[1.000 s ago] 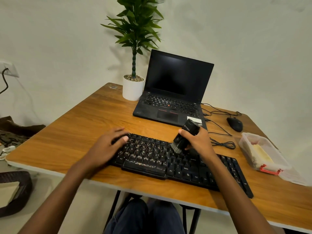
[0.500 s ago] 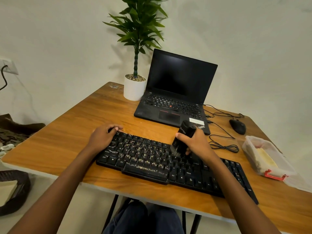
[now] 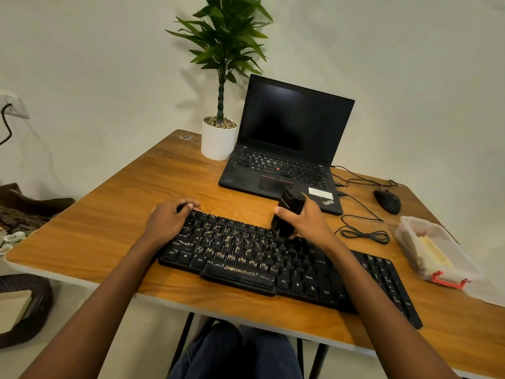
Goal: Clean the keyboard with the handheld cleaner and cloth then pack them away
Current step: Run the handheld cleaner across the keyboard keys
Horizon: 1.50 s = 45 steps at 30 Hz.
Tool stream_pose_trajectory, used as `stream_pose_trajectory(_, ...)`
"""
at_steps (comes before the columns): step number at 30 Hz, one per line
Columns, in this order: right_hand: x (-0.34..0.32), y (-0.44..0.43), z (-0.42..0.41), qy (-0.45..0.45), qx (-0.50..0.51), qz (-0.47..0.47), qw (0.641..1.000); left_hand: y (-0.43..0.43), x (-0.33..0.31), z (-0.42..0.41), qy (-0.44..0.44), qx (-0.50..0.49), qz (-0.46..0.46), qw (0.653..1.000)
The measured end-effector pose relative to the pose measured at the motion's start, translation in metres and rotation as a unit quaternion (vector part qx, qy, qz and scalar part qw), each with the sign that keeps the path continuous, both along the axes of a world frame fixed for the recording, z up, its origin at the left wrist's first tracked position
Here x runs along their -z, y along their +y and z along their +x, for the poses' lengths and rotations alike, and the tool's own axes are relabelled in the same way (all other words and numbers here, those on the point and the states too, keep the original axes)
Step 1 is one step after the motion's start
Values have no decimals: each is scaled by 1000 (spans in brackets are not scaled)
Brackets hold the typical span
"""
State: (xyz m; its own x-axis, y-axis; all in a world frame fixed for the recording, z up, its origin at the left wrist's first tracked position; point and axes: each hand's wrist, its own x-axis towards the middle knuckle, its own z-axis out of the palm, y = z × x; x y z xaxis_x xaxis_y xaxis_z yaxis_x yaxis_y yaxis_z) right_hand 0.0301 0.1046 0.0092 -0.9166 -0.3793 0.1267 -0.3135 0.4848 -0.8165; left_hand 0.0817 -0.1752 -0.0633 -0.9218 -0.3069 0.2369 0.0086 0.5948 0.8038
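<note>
Handheld cleaner: small black cylinder, likely light and rigid; right hand wraps its mid-body, tip on the keyboard. Left hand rests flat on the keyboard's far-left corner, gripping nothing.

Both forearms are bare, with no sleeves, watch or rings showing on the left hand or right hand. Dark blue trousers cover the lap.

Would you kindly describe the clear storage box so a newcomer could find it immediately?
Start at the wooden table and follow its right edge, past the black mouse and coiled cable. There sits the clear plastic box, open-topped with something pale yellow inside. Its red latch marks it out from the black gear around it.
</note>
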Motion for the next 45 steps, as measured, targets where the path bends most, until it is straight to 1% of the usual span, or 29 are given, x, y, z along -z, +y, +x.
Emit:
stream_pose_trajectory(2, -4, 7, -4, -25, -12, 8, 1000, -2, 3, -2, 5, -1, -5, 1000)
stream_pose_trajectory(5, -5, 8, -8, 8, 20, 18, 1000, -4, 5, -3, 8, -2, -2, 1000)
stream_pose_trajectory(6, -3, 5, -7, 11, 14, 6, 1000, -4, 6, -4, 11, -2, 0, 1000)
stream_pose_trajectory(9, 2, 1, 0, -27, -19, -37, 999, -4, 7, -4, 21, -6, 1, 1000)
stream_pose_trajectory(13, 1, 4, -9, 12, 28, -11, 999, -2, 8, -4, 11, -7, 1, 1000)
stream_pose_trajectory(14, 2, 3, -9, 4, 24, -20, 1000, -2, 7, -4, 8, -5, 7, 1000)
stream_pose_trajectory(16, 3, 0, -6, -40, -6, -45, 998, -1, 5, -3, 6, -1, 14, 1000)
stream_pose_trajectory(18, 0, 4, -4, -64, -18, -37, 997, 0, 1, -1, 7, 9, 4, 1000)
stream_pose_trajectory(20, -5, 10, -9, -50, 3, -9, 999, 3, -10, 2, 8, 39, -27, 999)
stream_pose_trajectory(22, -10, 12, -11, -30, 12, 11, 999, 14, -30, 7, -15, 108, -81, 991)
stream_pose_trajectory(23, -10, 11, -10, -31, 0, 12, 999, 24, -43, 9, -45, 153, -122, 980)
stream_pose_trajectory(25, -13, 6, -6, -50, -34, 4, 998, 50, -58, 9, -98, 218, -224, 945)
stream_pose_trajectory(26, -15, 5, -5, -59, -45, 7, 997, 62, -60, 6, -118, 239, -259, 928)
stream_pose_trajectory(27, -17, 5, -4, -62, -51, 20, 997, 73, -61, 3, -132, 256, -275, 917)
stream_pose_trajectory(28, -21, 7, -5, -57, -51, 44, 996, 79, -60, -2, -143, 265, -274, 913)
stream_pose_trajectory(30, -26, 11, -8, -33, -38, 90, 995, 83, -56, -9, -146, 265, -255, 918)
stream_pose_trajectory(31, -27, 11, -8, -25, -32, 95, 995, 80, -54, -13, -139, 263, -250, 921)
stream_pose_trajectory(33, -23, 6, -4, -20, -39, 66, 997, 74, -53, -18, -125, 273, -220, 928)
stream_pose_trajectory(36, -18, -2, 3, -55, -64, 9, 996, 71, -54, -24, -117, 292, -165, 935)
stream_pose_trajectory(38, -22, 1, 0, -67, -72, 27, 995, 71, -56, -28, -115, 294, -150, 937)
stream_pose_trajectory(40, -28, 5, -8, -49, -47, 68, 995, 69, -57, -31, -125, 296, -143, 936)
stream_pose_trajectory(42, -27, 3, -11, -11, -23, 82, 996, 67, -57, -33, -135, 299, -132, 935)
stream_pose_trajectory(44, -25, -3, -9, 24, -46, 91, 994, 65, -57, -33, -135, 300, -127, 936)
stream_pose_trajectory(45, -25, -3, -7, 25, -67, 96, 993, 66, -56, -33, -131, 299, -130, 936)
